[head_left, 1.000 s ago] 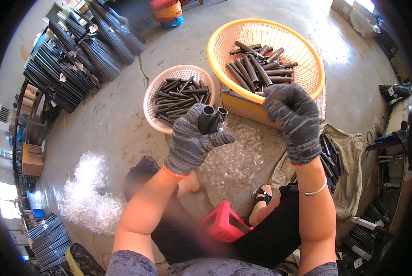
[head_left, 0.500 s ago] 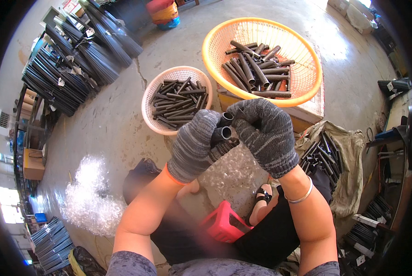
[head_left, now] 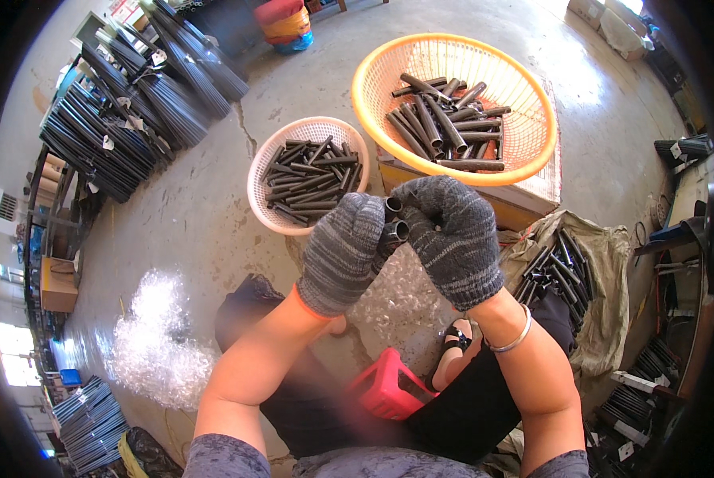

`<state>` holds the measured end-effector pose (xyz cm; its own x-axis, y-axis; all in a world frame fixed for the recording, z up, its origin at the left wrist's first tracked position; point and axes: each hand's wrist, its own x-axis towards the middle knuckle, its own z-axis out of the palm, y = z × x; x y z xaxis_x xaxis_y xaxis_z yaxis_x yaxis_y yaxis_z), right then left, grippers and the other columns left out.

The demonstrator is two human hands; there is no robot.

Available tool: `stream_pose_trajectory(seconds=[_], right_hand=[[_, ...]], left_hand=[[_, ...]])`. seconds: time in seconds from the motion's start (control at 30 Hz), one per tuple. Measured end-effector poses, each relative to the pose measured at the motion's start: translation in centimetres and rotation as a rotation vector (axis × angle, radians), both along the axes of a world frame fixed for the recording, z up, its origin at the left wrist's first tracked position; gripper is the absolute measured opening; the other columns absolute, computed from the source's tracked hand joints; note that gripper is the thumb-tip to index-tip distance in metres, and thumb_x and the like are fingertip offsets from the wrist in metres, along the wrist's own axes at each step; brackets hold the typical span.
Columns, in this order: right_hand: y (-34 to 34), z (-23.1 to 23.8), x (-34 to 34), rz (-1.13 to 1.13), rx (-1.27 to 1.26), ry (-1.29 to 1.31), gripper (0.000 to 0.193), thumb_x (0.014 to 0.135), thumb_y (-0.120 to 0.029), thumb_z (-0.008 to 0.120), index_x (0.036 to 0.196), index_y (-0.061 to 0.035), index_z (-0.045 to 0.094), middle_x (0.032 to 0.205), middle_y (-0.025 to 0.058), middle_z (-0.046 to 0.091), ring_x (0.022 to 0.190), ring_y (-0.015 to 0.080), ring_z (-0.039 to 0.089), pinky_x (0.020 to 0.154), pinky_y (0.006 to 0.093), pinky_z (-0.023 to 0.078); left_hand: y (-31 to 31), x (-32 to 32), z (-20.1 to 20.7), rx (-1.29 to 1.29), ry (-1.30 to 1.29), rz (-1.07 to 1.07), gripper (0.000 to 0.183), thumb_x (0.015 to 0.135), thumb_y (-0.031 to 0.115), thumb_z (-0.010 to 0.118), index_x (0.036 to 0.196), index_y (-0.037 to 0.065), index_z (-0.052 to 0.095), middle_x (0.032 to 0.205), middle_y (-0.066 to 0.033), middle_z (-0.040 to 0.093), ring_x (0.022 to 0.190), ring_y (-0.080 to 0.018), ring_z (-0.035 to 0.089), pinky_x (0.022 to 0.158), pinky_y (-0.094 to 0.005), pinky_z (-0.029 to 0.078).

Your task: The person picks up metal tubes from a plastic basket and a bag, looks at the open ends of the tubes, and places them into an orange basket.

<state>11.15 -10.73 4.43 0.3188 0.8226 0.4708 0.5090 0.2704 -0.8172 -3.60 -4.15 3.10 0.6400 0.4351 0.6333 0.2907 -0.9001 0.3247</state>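
Note:
My left hand (head_left: 337,259), in a grey striped knit glove, is closed around two short black tubes. The lower tube (head_left: 396,233) shows its open round end, and the upper tube (head_left: 392,205) sticks out just above it. My right hand (head_left: 451,243), gloved the same way, has its fingers curled in a pinch right beside the upper tube's end. Whatever lies between those fingertips is hidden. Both hands are held in front of my lap, nearer to me than the two baskets.
An orange basket (head_left: 362,119) of black tubes rests on a box (head_left: 524,203); a smaller pale basket (head_left: 255,191) of thinner tubes stands left of it. An open sack (head_left: 612,295) of tubes lies right. A red stool (head_left: 385,386), clear plastic heap (head_left: 158,342) and rod bundles (head_left: 94,135) surround me.
My right hand has shifted slightly left, closer to my left hand. The lower tube's end has turned and moved a little right, and my left fingers beneath it show less.

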Motion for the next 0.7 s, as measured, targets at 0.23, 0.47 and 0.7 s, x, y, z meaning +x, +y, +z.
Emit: stream_pose_trajectory(seconds=[0.23, 0.47, 0.7], right_hand=[[0.1, 0.1, 0.0, 0.043, -0.044, 0.119, 0.010, 0.077, 0.006, 0.061, 0.084, 0.0001, 0.064, 0.073, 0.0065, 0.065, 0.067, 0.0115, 0.060, 0.066, 0.0262, 0.050], [0.9, -0.9, 2.4, 0.091, -0.029, 0.406, 0.008, 0.076, 0.003, 0.064, 0.081, -0.0016, 0.061, 0.078, 0.0070, 0.065, 0.068, 0.0114, 0.058, 0.063, 0.0273, 0.048], [0.3, 1.5, 5.5, 0.277, -0.118, 0.712, 0.009, 0.078, 0.003, 0.066, 0.083, -0.0010, 0.060, 0.083, 0.0060, 0.066, 0.073, 0.0110, 0.060, 0.066, 0.0255, 0.051]], left_hand=[[0.6, -0.5, -0.3, -0.157, -0.045, -0.075, 0.030, 0.076, 0.015, 0.071, 0.101, 0.004, 0.058, 0.085, -0.0115, 0.059, 0.076, -0.0272, 0.059, 0.067, -0.0358, 0.048], [1.1, -1.6, 0.5, -0.840, -0.079, -0.293, 0.047, 0.068, 0.007, 0.081, 0.111, 0.005, 0.062, 0.099, -0.0021, 0.065, 0.087, -0.0091, 0.058, 0.078, -0.0261, 0.049], [1.1, -1.6, -0.5, -1.138, -0.131, -0.372, 0.042, 0.079, 0.009, 0.073, 0.118, 0.003, 0.057, 0.105, -0.0069, 0.065, 0.090, -0.0114, 0.059, 0.078, -0.0266, 0.050]])
